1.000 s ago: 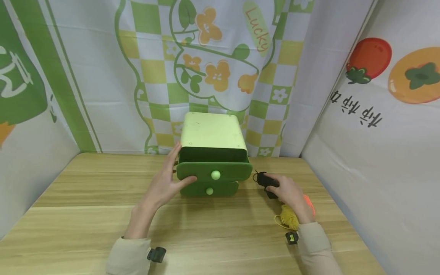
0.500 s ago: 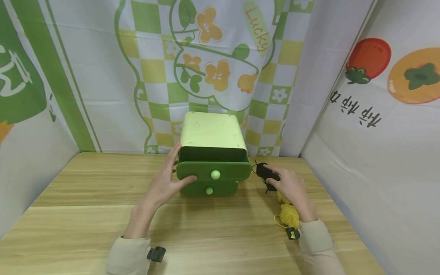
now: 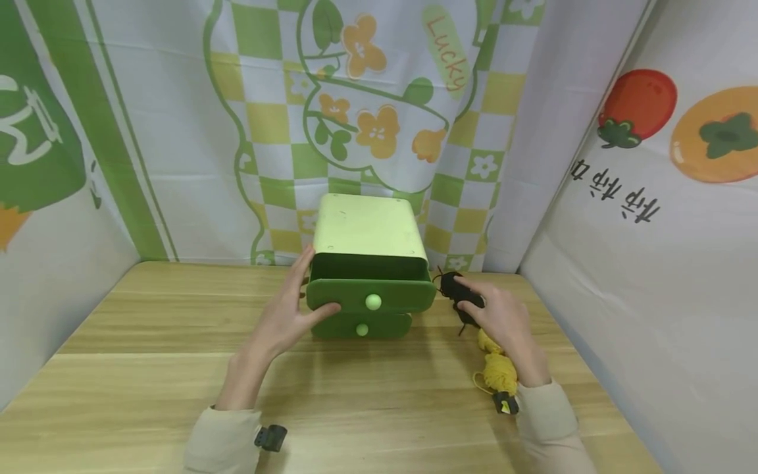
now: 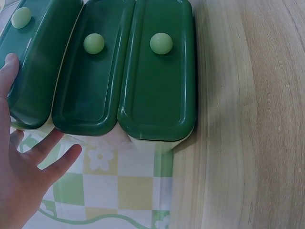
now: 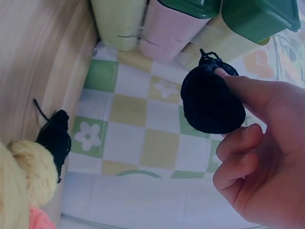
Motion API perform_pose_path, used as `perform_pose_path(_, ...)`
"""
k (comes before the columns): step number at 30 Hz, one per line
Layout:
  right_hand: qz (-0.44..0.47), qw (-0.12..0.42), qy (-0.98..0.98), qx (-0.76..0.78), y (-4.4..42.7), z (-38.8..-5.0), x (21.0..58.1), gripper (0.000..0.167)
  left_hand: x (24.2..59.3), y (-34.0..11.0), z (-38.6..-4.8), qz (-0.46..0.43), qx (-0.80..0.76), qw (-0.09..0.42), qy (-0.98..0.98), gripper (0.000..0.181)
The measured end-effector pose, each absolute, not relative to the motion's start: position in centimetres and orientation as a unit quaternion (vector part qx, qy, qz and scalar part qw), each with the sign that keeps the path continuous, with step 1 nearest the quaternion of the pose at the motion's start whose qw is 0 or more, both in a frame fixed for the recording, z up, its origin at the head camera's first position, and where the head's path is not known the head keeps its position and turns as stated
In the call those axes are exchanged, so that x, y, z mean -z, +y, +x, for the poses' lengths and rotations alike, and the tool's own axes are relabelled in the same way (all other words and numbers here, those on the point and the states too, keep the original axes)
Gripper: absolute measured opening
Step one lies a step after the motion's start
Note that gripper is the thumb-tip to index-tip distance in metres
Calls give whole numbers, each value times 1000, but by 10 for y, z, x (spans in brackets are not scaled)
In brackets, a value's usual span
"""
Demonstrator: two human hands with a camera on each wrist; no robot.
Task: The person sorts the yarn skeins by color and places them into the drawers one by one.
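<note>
A drawer box (image 3: 370,227) with a pale green top stands at the table's back, its top drawer (image 3: 340,295) pulled out. My left hand (image 3: 283,319) rests against its left side, thumb on that drawer's front; the left wrist view shows the hand's fingers spread below three green fronts (image 4: 157,90). Between thumb and fingers, my right hand (image 3: 503,316) pinches a black yarn ball (image 5: 212,102), held up right of the box. A second black yarn bundle (image 5: 56,140) lies on the table below it.
Yellow yarn (image 3: 499,373) lies on the table (image 3: 379,408) by my right wrist, with pink yarn (image 5: 40,219) beside it in the right wrist view. A patterned curtain (image 3: 272,125) hangs right behind the box, and white cloth walls (image 3: 598,263) flank the table.
My right hand has moved up and slightly to the right with the black yarn ball. The left hand stays at the box, and the view has shifted slightly.
</note>
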State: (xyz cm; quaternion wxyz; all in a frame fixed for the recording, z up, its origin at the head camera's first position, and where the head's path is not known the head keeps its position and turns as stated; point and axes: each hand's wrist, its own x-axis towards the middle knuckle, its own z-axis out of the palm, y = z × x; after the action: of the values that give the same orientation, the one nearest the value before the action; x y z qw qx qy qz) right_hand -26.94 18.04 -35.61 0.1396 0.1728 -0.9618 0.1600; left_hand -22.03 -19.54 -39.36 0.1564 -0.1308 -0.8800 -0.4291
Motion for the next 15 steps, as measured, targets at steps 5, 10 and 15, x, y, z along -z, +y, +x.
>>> perform_pose_path(5,181,165,-956,-161,178,-268,348,49,394,-195,-221,-130,431,157,-879,104)
perform_pose_path(10,191,188,-949,-168,175,-266,337,48,393,-195,-220,-125,432,153,-880,103)
perform_pose_path(15,202,197,-943,-174,171,-264,328,49,393,-195,-220,-125,433,151,-880,102)
